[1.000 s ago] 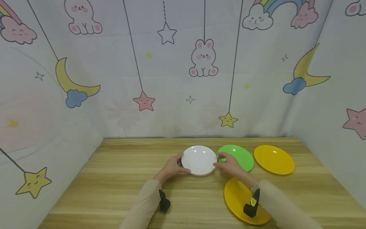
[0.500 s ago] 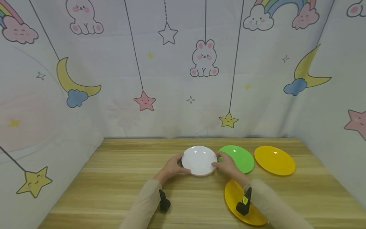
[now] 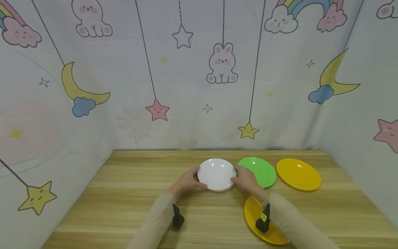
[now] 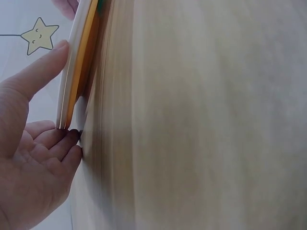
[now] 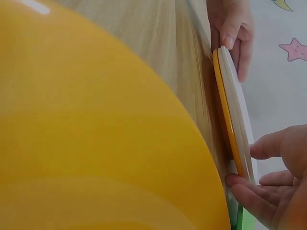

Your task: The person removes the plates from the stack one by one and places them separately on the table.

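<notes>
Just left of the green plate (image 3: 261, 173), a round, glossy white plate (image 3: 216, 174) faced upward, stacked directly on an orange plate (image 4: 81, 62).

Your glossy white round plate (image 3: 216, 174) is plain, and the orange-yellow round plate (image 5: 225, 103) beneath it shows a solid-coloured edge. To your right are a glossy bright green round plate (image 3: 261, 173) and a glossy yellow-orange round plate (image 3: 298, 174); nearest you is a deeper amber-yellow round plate (image 3: 251, 214). Your wood-grain tabletop (image 3: 102, 207) is streaked tan and brown. You wear plain pale beige long sleeves (image 3: 157, 211). Facing you, the white fabric backdrop (image 3: 186, 76) is printed with pink and yellow stars, yellow crescent moons, blue clouds, pink-cheeked white rabbits and multicoloured rainbows.
</notes>
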Available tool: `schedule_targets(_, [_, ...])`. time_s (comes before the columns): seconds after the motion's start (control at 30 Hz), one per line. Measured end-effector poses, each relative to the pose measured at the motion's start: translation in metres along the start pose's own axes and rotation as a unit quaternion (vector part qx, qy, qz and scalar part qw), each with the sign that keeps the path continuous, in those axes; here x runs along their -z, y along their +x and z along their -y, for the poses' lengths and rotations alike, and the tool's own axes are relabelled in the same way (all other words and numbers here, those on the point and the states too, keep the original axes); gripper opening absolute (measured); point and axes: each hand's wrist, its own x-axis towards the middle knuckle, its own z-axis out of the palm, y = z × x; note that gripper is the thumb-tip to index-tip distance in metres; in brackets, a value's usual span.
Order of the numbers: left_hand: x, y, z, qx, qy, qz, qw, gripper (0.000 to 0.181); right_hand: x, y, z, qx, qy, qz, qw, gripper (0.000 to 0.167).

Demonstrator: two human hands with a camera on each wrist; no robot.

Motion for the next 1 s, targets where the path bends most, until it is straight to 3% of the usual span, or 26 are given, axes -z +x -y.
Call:
schedule_targets(0.2, [0.0003,0.0010,-0.0039,0.015,0.007,-0.003,0.9999,0.092,-0.0014,0.0014,-0.0051,0.005,0.017,-0.009,0.9998,0.049])
schedule_targets(0.4, [0.0008,0.0041,-0.0058,0.020,0.012,-0.032,0.9992,0.075,-0.0015,0.0038,-0.0068,0.001,0.044,-0.001,0.9991,0.049])
schedule_targets(0.57, [0.0014,0.0039,-0.0047,0.015,-0.008,-0.052,0.9985,0.063,-0.0017,0.0040,-0.0061,-0.006,0.051,0.001,0.9987,0.049])
schedule_targets(0.7, [0.0029,0.0026,-0.0046,0.031,-0.025,-0.060,0.9974,0.059,-0.0018,0.0048,-0.0074,-0.008,0.061,0.003,0.9981,0.049])
schedule_targets(1.0, [0.0049,0.0031,-0.0028,0.046,-0.013,-0.076,0.9960,0.058,-0.0015,0.0050,-0.0071,-0.031,0.137,0.019,0.9899,0.052])
